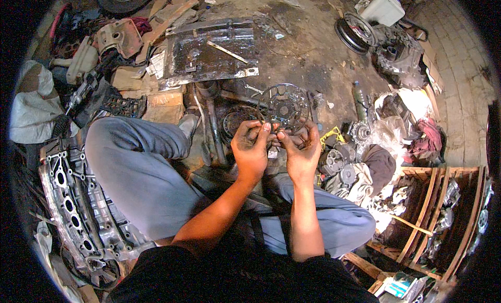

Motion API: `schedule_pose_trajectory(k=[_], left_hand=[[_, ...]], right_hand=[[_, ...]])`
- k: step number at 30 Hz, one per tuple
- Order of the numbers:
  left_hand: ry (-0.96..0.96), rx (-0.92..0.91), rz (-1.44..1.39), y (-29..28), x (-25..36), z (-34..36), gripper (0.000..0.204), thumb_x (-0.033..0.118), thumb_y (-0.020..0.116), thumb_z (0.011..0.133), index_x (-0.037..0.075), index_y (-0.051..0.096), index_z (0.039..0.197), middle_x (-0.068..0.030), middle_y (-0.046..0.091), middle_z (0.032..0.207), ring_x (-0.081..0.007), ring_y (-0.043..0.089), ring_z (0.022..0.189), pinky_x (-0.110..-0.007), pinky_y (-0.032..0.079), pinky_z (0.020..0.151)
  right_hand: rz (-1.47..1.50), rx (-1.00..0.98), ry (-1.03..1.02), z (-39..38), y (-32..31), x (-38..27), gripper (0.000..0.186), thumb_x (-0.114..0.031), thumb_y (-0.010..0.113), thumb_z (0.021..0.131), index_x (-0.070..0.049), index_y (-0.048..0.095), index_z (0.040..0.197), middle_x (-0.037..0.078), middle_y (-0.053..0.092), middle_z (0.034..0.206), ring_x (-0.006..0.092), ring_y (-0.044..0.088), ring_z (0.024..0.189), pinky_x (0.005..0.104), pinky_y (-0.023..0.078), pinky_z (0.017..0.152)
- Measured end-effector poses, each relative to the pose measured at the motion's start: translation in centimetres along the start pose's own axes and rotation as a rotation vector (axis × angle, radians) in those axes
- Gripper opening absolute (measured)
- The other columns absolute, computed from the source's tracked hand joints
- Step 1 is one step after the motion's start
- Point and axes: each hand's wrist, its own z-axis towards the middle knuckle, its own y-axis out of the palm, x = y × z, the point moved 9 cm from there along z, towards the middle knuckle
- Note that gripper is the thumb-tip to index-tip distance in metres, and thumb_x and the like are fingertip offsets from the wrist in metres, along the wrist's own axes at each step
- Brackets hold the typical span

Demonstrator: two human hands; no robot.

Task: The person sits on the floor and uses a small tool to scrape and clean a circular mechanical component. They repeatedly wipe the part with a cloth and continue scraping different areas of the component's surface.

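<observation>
My left hand [252, 149] and my right hand [301, 150] are close together in front of me, thumbs up and fingers curled in. Both pinch the near edge of a dark, round metal disc [284, 111] with openings in it. The exact contact under the fingers is hidden. Just left of the disc, partly behind my left hand, is another dark round part [236, 118] on the floor. A small wrench [254, 88] lies beyond it. To the right of the disc is a slim dark tool [313, 105].
A greasy metal sheet [211, 55] carries a flat pale strip. Left of my knee stands an engine cylinder head [70, 204]. At right are a green bottle [360, 100], metal parts, rags [379, 162] and a wooden rack [425, 209]; a gearbox housing [399, 55] sits farther off.
</observation>
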Motion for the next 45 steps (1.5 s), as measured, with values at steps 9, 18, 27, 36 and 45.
schedule_pose_trajectory(k=[9,18,27,36,45], left_hand=[[-0.044,0.013,-0.019,0.4,0.3,0.0,0.009,-0.003,0.064,0.094,-0.003,0.057,0.1,-0.0127,0.067,0.097,-0.0228,0.071,0.092,-0.034,0.062,0.075],[-0.08,0.03,-0.046,0.1,0.0,0.0,0.011,0.0,0.065,0.095,-0.003,0.056,0.101,-0.0124,0.067,0.096,-0.024,0.071,0.094,-0.034,0.062,0.075],[-0.046,0.019,-0.028,-0.3,-0.3,0.2,0.017,0.006,0.069,0.094,0.003,0.057,0.106,-0.0148,0.071,0.101,-0.0281,0.072,0.093,-0.036,0.061,0.074],[-0.063,-0.003,0.012,0.1,-0.1,0.3,0.008,-0.003,0.064,0.094,-0.002,0.057,0.099,-0.0117,0.067,0.095,-0.0223,0.071,0.092,-0.034,0.062,0.074],[-0.316,-0.224,0.049,1.6,0.1,1.7,0.019,0.003,0.064,0.095,0.007,0.046,0.092,-0.0058,0.062,0.086,-0.0223,0.07,0.088,-0.035,0.063,0.069]], right_hand=[[0.191,-0.022,0.135,0.3,-1.0,1.0,0.028,-0.01,0.061,0.099,0.002,0.052,0.123,0.016,0.067,0.101,0.0255,0.072,0.075,0.0349,0.063,0.064],[0.001,-0.043,0.066,0.5,-0.9,0.8,0.035,0.004,0.066,0.091,0.001,0.052,0.124,0.014,0.066,0.099,0.0253,0.071,0.09,0.0349,0.063,0.071],[0.175,-0.064,0.174,0.1,-0.3,1.1,0.025,-0.012,0.058,0.101,0.002,0.052,0.121,0.018,0.068,0.097,0.0279,0.073,0.081,0.0364,0.063,0.068],[-0.201,0.117,0.023,1.4,-4.4,2.2,0.027,-0.024,0.063,0.099,0.003,0.068,0.1,0.012,0.07,0.091,0.0192,0.067,0.075,0.0313,0.056,0.067],[-0.201,0.04,0.056,1.9,-5.0,0.7,0.015,-0.011,0.072,0.09,0.003,0.07,0.097,0.008,0.072,0.087,0.0134,0.066,0.076,0.0282,0.052,0.07]])
